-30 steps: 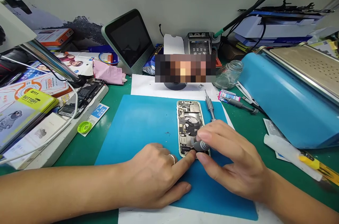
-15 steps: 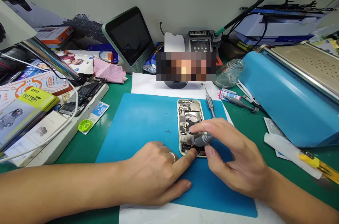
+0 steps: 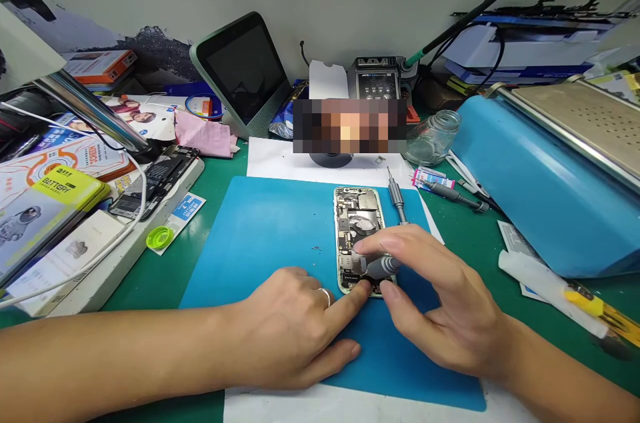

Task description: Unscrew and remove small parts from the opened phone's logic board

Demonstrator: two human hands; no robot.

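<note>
An opened smartphone (image 3: 345,226) lies on the blue mat (image 3: 265,223), its circuit board and inner parts bare. My left hand (image 3: 300,326) rests on the mat, index finger stretched out and its tip pressing the phone's lower end; the thumb is apart and the other fingers are curled under. Over the phone's lower right part, my right hand (image 3: 445,296) holds a grey screwdriver (image 3: 381,268), tilted, between its spread thumb and curved index finger. The screwdriver's tip is hard to make out, and the hand covers part of the phone's right side.
A second screwdriver (image 3: 397,196) lies just beyond my right hand, and another grey tool (image 3: 455,196) farther right. Tiny dark bits (image 3: 317,248) sit left of the phone. A glass jar (image 3: 435,136), a yellow cutter (image 3: 600,313) and a white box (image 3: 95,270) surround the mat.
My right thumb and index finger have shifted slightly left, with the screwdriver still between them. My left hand stays in place on the phone. The view has moved very little.
</note>
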